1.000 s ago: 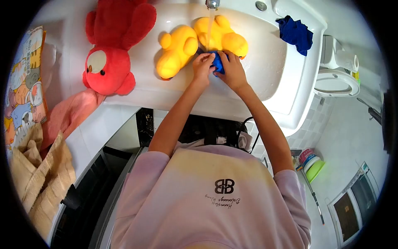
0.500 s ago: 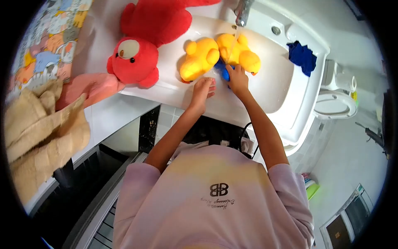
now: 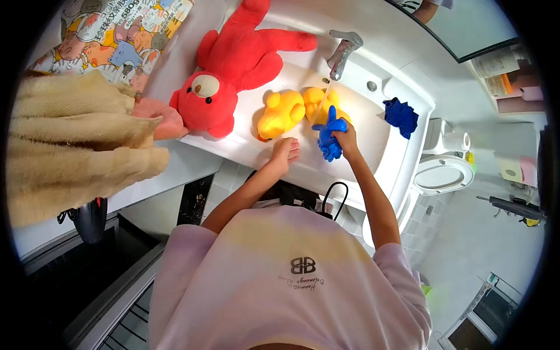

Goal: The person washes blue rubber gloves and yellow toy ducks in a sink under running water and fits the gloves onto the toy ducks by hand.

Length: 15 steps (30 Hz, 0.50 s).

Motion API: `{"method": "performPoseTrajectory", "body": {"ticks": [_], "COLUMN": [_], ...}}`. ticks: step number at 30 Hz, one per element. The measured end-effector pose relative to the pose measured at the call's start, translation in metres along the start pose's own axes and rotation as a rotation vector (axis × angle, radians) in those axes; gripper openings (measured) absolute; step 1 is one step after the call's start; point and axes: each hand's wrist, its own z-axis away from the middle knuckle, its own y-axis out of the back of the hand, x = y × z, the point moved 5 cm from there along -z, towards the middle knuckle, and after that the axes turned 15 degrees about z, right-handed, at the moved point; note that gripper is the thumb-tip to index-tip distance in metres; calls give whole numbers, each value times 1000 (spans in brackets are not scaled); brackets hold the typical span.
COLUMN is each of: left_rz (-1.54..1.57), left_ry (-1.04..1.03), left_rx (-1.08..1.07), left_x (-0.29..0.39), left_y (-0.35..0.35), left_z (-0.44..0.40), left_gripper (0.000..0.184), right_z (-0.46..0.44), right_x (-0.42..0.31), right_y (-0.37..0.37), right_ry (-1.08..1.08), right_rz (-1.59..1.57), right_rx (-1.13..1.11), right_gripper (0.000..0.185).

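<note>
My right hand (image 3: 347,140) grips a bright blue object (image 3: 330,129) with finger-like projections and a crumpled lower end; its kind I cannot make out. It is held over the front of the white sink (image 3: 367,137), and the far yellow toy duck (image 3: 318,100) lies partly behind it. A second yellow toy duck (image 3: 281,114) lies to the left, above my left hand (image 3: 284,151). That hand rests near the sink's front edge, fingers loosely extended and holding nothing. Water runs in a thin stream from the faucet (image 3: 344,55).
A red teddy bear (image 3: 204,111) lies along the sink's left side. Beside it are a beige towel (image 3: 81,140), a pink cloth (image 3: 157,116) and a cat-patterned package (image 3: 116,44). A dark blue cloth (image 3: 401,116) sits on the right rim. The toilet (image 3: 443,175) stands further right.
My right hand has lifted the blue object off the sink bottom, towards me, so more of it shows. The view has shifted, bringing in the whole bear and a mirror.
</note>
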Motion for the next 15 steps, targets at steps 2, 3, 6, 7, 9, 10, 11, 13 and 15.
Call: {"method": "performPoseTrajectory", "body": {"ticks": [2, 3, 6, 7, 9, 10, 11, 13, 15], "left_rz": [84, 89, 310, 357, 411, 408, 405, 425, 391], "left_ry": [180, 180, 383, 417, 456, 465, 475, 438, 330], "left_rx": [-96, -111, -157, -202, -256, -222, -187, -227, -431], "left_x": [-23, -28, -49, -51, -53, -52, -50, -48, -36], "left_y": [-8, -15, -51, -65, -85, -91, -96, -103, -114], "left_z": [-23, -30, -34, -31, -24, -22, -19, -14, -11], "left_gripper": [33, 33, 47, 53, 59, 64, 68, 71, 65], "right_z": [7, 9, 15, 17, 19, 19, 19, 23, 17], "right_x": [-19, -29, -45, -51, -62, -64, -68, -79, -63], "right_y": [14, 20, 39, 43, 54, 60, 64, 68, 76], "right_ry": [-133, -125, -192, -190, -169, -200, -194, -231, -265], "right_rz": [-339, -327, -443, -427, -580, -555, -541, -753, -720], "right_rx": [-15, -8, 57, 60, 129, 156, 159, 149, 158], "right_gripper": [20, 20, 21, 21, 23, 28, 28, 34, 42]}}
